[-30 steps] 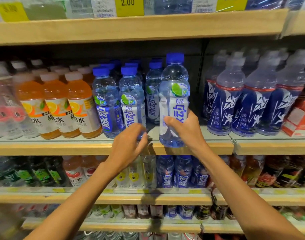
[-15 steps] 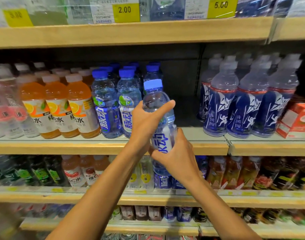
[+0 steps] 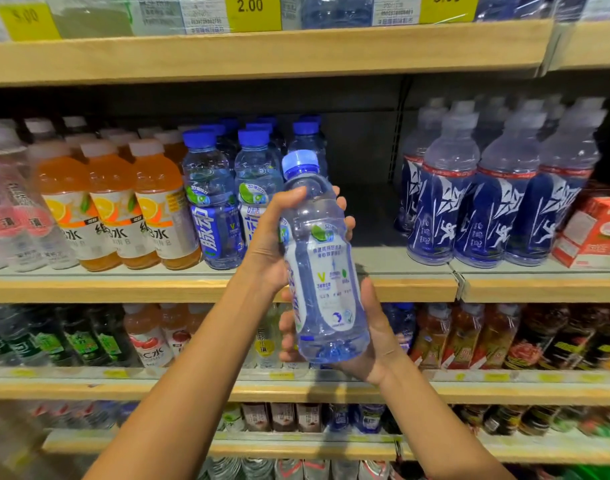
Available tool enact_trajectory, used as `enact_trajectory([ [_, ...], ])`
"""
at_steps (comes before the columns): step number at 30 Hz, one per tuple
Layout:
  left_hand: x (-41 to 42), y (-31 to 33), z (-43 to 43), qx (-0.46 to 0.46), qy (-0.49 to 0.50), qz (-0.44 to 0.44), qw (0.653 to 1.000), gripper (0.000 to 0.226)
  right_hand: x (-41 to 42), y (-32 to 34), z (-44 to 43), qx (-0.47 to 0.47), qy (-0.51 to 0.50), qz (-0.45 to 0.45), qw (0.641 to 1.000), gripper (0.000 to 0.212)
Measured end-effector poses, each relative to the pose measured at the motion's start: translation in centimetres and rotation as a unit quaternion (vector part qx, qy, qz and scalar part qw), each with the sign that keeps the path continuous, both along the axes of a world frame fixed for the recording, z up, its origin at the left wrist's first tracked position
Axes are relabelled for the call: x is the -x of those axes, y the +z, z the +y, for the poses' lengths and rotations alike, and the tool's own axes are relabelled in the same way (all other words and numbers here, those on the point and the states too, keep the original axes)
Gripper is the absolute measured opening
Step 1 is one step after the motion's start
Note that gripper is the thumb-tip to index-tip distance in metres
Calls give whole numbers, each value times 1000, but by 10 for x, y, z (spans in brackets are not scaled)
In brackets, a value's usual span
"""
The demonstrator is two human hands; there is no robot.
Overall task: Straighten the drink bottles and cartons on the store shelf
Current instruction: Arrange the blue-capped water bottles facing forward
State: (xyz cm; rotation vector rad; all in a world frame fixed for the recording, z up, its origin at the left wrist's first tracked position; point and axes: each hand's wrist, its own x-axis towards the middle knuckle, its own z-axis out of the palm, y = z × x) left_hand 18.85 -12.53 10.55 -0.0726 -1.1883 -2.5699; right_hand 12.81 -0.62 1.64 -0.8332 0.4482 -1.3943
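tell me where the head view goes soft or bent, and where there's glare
Head view: sharpest on the held bottle and both hands; the lower left corner and the bottom shelf smear into blur; the wooden shelf edges bow from the wide lens; the plastic over the price tags up top catches pale glare.

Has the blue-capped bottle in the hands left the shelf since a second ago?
Yes. The blue-capped bottle came off the middle shelf, toward the camera and down past its front edge.

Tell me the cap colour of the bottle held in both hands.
Blue, a lighter blue than the shelf bottles' caps; the held bottle's cap shows clearly in the head view.
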Motion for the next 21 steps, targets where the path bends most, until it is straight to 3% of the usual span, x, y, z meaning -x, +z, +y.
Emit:
enact_trajectory([
  [5, 3, -18, -5, 10, -17, -11, 1000, 74, -5, -1, 3, -22, -32, 4, 999, 82],
  [7, 3, -21, -6, 79, 28, -47, 995, 65, -3, -2, 7, -38, -82, 26, 996, 83],
  [9, 1, -20, -5, 194, 132, -100, 967, 51, -1, -2, 11, -75, -161, 63, 982, 90],
  [11, -1, -20, -5, 285, 239, -135, 918, 46, 1, -2, 16, -139, -263, 109, 949, 96],
  [14, -3, -18, 0, 339, 353, -121, 864, 23, 3, 0, 19, -160, -381, 209, 886, 80],
  [17, 1, -12, 11, 356, 373, -119, 849, 35, 1, 5, 17, -114, -432, 288, 847, 43],
  [21, 13, -5, 29, 351, 392, -148, 837, 42, -4, -1, 13, -109, -513, 352, 775, 40],
])
